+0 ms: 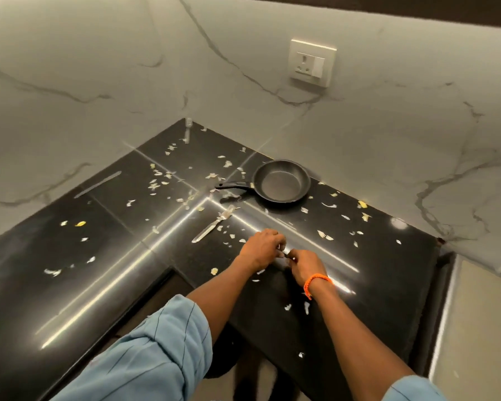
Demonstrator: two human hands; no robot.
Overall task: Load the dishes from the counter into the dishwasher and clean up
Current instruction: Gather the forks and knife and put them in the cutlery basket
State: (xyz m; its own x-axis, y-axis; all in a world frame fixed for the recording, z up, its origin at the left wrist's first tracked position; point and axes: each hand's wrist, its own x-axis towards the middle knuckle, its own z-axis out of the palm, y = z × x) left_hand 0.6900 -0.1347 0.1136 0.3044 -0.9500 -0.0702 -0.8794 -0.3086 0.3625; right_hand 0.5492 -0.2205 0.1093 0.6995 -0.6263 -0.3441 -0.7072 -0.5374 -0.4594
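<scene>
My left hand [262, 248] and my right hand [305, 267], which wears an orange wristband, meet over the black counter [70, 256] near its front edge. Both have curled fingers and pinch a small shiny object [284, 254] between them; what it is I cannot tell. A metal fork [211, 225] lies on the counter just left of and behind my left hand. Further back a small black frying pan [282, 182] sits upright, its handle pointing left. Pale food scraps [156, 183] are scattered over most of the counter.
Marble walls close the L-shaped counter at the back and right, with a wall socket [313, 62] above the pan. A small metal utensil [188, 131] stands in the far corner. The counter's inner edge [168, 273] drops to the floor by my left forearm.
</scene>
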